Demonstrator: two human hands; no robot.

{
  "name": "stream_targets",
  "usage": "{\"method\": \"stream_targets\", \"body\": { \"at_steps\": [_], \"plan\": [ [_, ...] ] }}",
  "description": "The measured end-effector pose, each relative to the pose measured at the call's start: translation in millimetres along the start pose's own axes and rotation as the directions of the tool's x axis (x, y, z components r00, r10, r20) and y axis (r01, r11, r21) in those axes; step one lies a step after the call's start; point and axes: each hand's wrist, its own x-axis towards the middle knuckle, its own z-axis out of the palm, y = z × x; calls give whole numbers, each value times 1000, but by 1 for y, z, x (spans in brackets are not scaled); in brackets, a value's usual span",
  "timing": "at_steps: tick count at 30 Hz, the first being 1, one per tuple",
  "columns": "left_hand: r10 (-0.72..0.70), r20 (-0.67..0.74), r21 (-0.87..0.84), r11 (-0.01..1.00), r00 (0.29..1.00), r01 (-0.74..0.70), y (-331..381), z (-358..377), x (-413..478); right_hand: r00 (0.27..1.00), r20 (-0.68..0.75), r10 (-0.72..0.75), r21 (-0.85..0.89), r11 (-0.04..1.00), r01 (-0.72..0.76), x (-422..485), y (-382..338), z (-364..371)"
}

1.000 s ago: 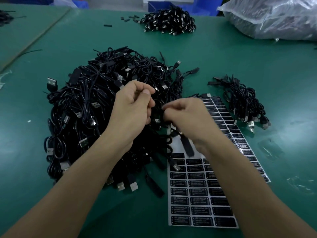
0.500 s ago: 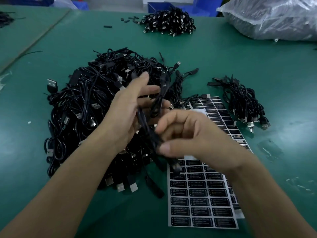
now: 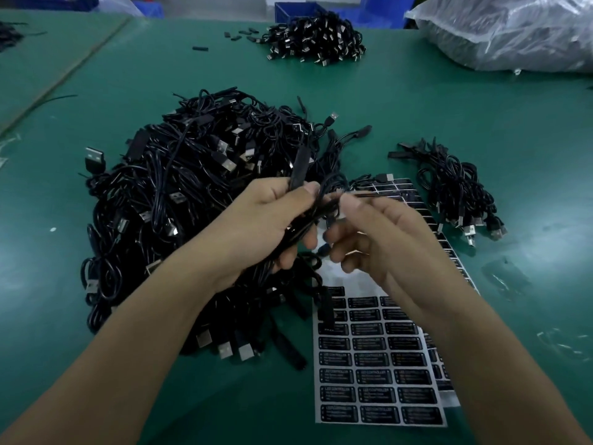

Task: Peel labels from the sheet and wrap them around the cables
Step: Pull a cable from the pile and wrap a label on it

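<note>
Honestly I'd guess we're barely started: left hand (image 3: 276, 223) grips a cable (image 3: 299, 168) above the big pile (image 3: 179, 200), right hand (image 3: 375, 239) pinches it, small pile (image 3: 455, 191) looks finished, sheet (image 3: 349, 279) still mostly full.

The cable heap (image 3: 179, 194) lies under and left of my left hand (image 3: 272, 226), with one cable (image 3: 300, 170) held between it and my right hand (image 3: 378, 239). The label sheet (image 3: 378, 374) lies beneath my right hand, a small bundle (image 3: 455, 194) to its right, another pile (image 3: 316, 38) far beyond.
</note>
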Motion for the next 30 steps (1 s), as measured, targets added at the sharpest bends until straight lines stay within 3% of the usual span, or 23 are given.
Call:
{"method": "stream_targets", "body": {
  "at_steps": [5, 8, 11, 14, 17, 21, 24, 26, 30],
  "plan": [
    [-33, -41, 12, 999, 999, 33, 2, 4, -2, 960, -274, -63, 181, 977, 116, 5, -3, -1],
    [-17, -173, -37, 999, 985, 11, 4, 2, 0, 894, -446, -54, 267, 945, 191, 8, -5, -14],
    [169, -327, 238, 967, 930, -92, 0, -2, 0, 861, -508, -18, 354, 907, 229, 9, -8, -27],
    [379, -351, 565, 815, 856, -129, -3, -4, -1, 871, -491, 7, 328, 928, 178, 8, -8, -32],
    [422, -303, 750, 659, 854, -60, -8, 0, -1, 894, -448, 17, 276, 954, 120, 6, -7, -31],
    [526, -188, 905, 422, 829, -62, -10, 0, -3, 938, -346, 35, 281, 957, 69, 6, 0, -27],
    [634, -93, 929, 332, 768, -161, -7, 3, -4, 950, -305, 71, 284, 959, 20, 8, 7, -25],
    [621, -45, 893, 376, 782, -248, -3, 11, -6, 957, -283, 62, 292, 956, 25, 9, 10, -24],
    [347, -39, 702, 677, 937, -221, 0, 23, -9, 958, -288, -2, 385, 916, 118, 12, 12, -22]
  ]
}}
